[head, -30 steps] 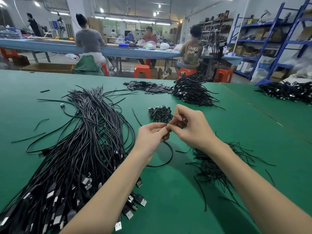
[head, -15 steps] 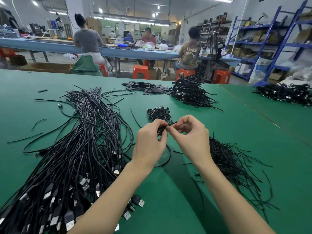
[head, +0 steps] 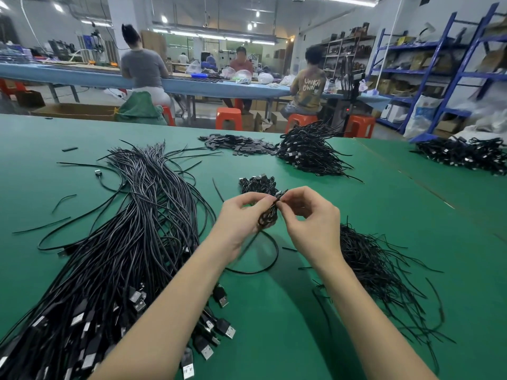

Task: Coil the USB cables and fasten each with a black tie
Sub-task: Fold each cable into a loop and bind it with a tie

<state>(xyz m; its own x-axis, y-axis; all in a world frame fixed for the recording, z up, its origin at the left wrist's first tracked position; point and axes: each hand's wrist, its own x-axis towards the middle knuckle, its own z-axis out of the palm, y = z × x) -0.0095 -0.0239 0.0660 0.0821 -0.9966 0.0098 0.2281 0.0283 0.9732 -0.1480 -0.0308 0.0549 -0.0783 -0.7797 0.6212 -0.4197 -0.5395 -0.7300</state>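
- Cables first: big sprawl of loose USB cables (head: 118, 256) covers the left side of the green table (head: 384, 204), plugs bunched at the near edge, thin ends fanning out toward the far side. A few stray ones lie off to the left of the pile.
- Left hand (head: 241, 223) is up over the table middle, fingers curled in, pinching a small coiled cable (head: 267, 218) at its top. The coil hangs between both hands, off the table.
- One loose loop of black cable (head: 263, 267) sits on the table right under the wrists. Can't tell if it's joined to the coil being held.
- Just past the fingertips, a small heap of finished coils (head: 258, 183) lies on the table.
- Right hand (head: 312, 226) is curled too, thumb and forefinger pinching at the top of the same coil, where a thin black tie (head: 282, 193) pokes out. Can't make out how far it's wrapped.
- Right of that forearm, a messy pile of black ties (head: 384, 270) is spread over the table.
- Further back there's a flat scatter of small black pieces (head: 236, 144), then a bigger mound of bundled cables (head: 310, 149), and another cable heap (head: 463, 154) at the far right.
- Beyond the table: people sitting on orange stools (head: 229, 117) at a long blue bench (head: 82, 75), blue shelving (head: 439, 72) on the right.
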